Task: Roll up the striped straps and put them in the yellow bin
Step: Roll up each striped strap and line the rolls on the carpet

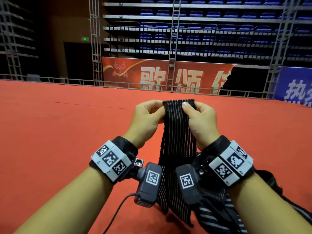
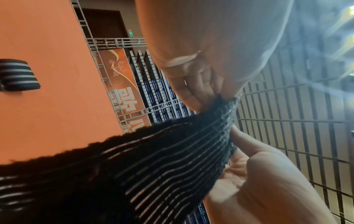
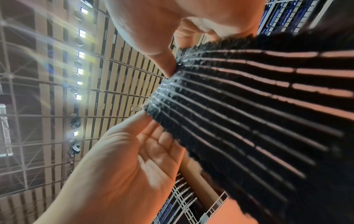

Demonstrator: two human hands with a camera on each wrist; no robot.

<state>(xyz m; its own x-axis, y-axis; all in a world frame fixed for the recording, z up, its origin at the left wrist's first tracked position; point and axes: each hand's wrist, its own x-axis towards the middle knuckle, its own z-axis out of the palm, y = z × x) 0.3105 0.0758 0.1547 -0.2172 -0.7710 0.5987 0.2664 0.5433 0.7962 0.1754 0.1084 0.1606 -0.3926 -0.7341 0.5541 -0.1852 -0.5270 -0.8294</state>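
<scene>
Your left hand (image 1: 146, 114) and right hand (image 1: 200, 119) each pinch one top corner of a black striped strap (image 1: 177, 135), thumbs on the side facing you, fingers curled behind it. You hold the strap upright above the red carpet (image 1: 59, 132): its short end points up, level between your hands, and its long axis runs straight down between your wrists, with the thin pale stripes running along that length. The lower end reaches the carpet close to you. More striped straps (image 1: 219, 215) lie heaped on the carpet to the right of the hanging strap, under your right forearm. Beyond the strap the carpet ends at a low metal railing (image 1: 67, 81), with a red banner (image 1: 160, 75) and rows of blue seats (image 1: 211, 27) behind it.
</scene>
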